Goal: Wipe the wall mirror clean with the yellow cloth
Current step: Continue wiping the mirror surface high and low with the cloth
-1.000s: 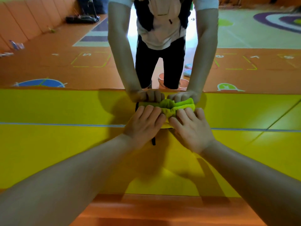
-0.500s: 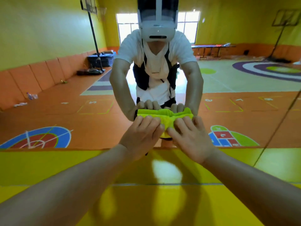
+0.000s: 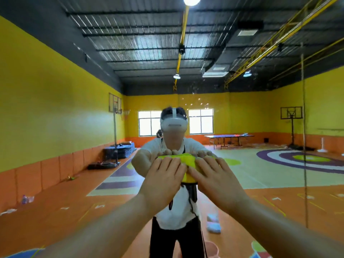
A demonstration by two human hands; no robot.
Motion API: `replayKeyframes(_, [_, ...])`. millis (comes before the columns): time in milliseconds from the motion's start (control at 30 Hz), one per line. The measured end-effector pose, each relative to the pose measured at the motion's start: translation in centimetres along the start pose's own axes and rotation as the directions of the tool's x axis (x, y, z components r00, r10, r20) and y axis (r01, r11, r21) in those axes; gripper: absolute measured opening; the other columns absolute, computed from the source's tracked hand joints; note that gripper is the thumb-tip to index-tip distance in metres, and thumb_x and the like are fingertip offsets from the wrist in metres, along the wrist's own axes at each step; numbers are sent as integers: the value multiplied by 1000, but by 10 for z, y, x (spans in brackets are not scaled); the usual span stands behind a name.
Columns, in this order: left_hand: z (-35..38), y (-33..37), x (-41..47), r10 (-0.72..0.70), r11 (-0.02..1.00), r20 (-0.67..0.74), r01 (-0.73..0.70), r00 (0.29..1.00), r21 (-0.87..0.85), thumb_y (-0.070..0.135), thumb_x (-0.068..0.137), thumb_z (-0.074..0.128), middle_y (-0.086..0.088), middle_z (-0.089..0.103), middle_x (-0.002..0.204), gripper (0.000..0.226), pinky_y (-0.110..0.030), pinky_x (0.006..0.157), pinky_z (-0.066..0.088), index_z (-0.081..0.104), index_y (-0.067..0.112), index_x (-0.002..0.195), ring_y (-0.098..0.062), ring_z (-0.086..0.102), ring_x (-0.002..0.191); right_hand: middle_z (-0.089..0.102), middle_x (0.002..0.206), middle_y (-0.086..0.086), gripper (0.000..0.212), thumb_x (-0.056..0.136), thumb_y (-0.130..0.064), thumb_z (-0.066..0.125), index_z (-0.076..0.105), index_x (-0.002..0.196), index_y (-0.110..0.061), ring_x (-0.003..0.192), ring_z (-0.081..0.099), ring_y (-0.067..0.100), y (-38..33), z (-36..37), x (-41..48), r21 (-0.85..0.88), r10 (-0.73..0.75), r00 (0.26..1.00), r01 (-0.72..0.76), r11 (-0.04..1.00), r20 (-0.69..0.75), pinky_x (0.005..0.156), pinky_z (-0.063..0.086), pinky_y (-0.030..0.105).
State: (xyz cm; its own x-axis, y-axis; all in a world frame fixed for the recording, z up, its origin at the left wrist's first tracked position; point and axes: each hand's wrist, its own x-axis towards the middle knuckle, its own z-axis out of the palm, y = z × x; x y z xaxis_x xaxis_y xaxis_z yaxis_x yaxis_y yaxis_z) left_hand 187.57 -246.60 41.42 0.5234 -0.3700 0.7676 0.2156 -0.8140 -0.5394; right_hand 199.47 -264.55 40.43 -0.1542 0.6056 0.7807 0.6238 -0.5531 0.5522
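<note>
The wall mirror [image 3: 74, 127] fills almost the whole head view and reflects a gym hall and a person with a white headset. A bunched yellow cloth [image 3: 187, 160] is pressed flat against the glass at about chest height. My left hand [image 3: 163, 180] and my right hand [image 3: 216, 180] lie side by side on the cloth, fingers spread and pointing up. The cloth's lower part is hidden under my palms. The hands' reflection meets them just above the cloth.
A vertical seam [image 3: 304, 127] between mirror panels runs down the right side. The reflection shows an orange floor with a pink bucket [image 3: 211, 248] and pale blue cloths [image 3: 213, 223] behind me, basketball hoops and a table-tennis table [image 3: 229, 138].
Both hands have slid the cloth upward on the glass, from near the mirror's lower yellow edge to chest height. My view has tilted up from the floor to the ceiling.
</note>
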Motion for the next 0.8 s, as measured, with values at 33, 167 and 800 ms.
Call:
replayKeyframes(33, [-5,-8,13,-13,1000,-7,13,1000,1,18,84,62,-6,58,108,29,-43,84,47,55,15,112,-31,57,98,59,123,9,45,80,-18,51,61,124,-21,105,57,34,10,-4,13,4,-1,1000,1,1000,2,85,48,47])
replayKeyframes(167, [-24,-46,70,-15,999,-38,16,999,28,20,77,68,-4,57,111,40,-40,87,41,55,16,115,-29,54,101,62,124,9,45,79,-17,49,61,123,-20,113,59,36,56,-18,67,-21,-11,999,10,1000,-44,94,42,45])
replayKeyframes(800, [-134,-228,347,-59,994,-212,78,975,81,23,83,59,-5,60,115,33,-46,77,49,61,16,115,-33,54,102,59,117,9,36,86,-24,66,65,122,-23,107,51,35,256,-112,337,-114,105,969,-133,985,-225,84,42,45])
